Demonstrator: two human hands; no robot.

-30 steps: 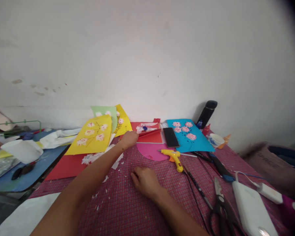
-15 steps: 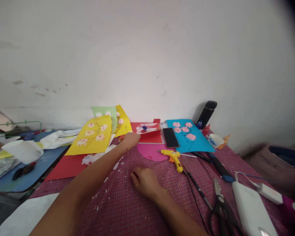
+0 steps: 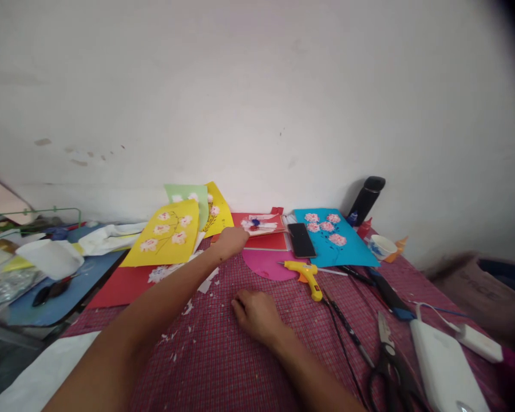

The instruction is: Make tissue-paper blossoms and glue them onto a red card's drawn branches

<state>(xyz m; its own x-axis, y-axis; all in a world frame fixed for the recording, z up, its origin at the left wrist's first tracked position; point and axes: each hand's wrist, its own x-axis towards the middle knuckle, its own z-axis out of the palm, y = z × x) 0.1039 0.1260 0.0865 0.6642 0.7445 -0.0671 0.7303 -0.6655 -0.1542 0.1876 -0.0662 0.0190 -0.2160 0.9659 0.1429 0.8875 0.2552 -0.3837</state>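
Note:
My left hand [image 3: 233, 240] reaches to the back middle of the table, fingers closed at the left edge of a red card [image 3: 266, 231]. White and pinkish strips and a small dark blue piece lie on top of this card. Beneath it is more red paper [image 3: 266, 242]. My right hand [image 3: 260, 315] rests on the checked tablecloth [image 3: 223, 366], loosely curled with nothing visible in it. Beyond it lies a yellow glue gun [image 3: 306, 276], its nozzle over a magenta paper piece [image 3: 264, 265]. A black phone [image 3: 301, 240] lies right of the red card.
Yellow [image 3: 165, 232] and green flower pictures [image 3: 199, 206] stand at the left, and a blue one [image 3: 337, 243] at the right. A black bottle [image 3: 367, 200], a bowl [image 3: 381, 247], scissors [image 3: 388, 360] and a white power bank [image 3: 448, 366] are on the right.
The raised edge of the red card has come down flatter under my left hand. My right hand stays on the cloth. The view has shifted slightly.

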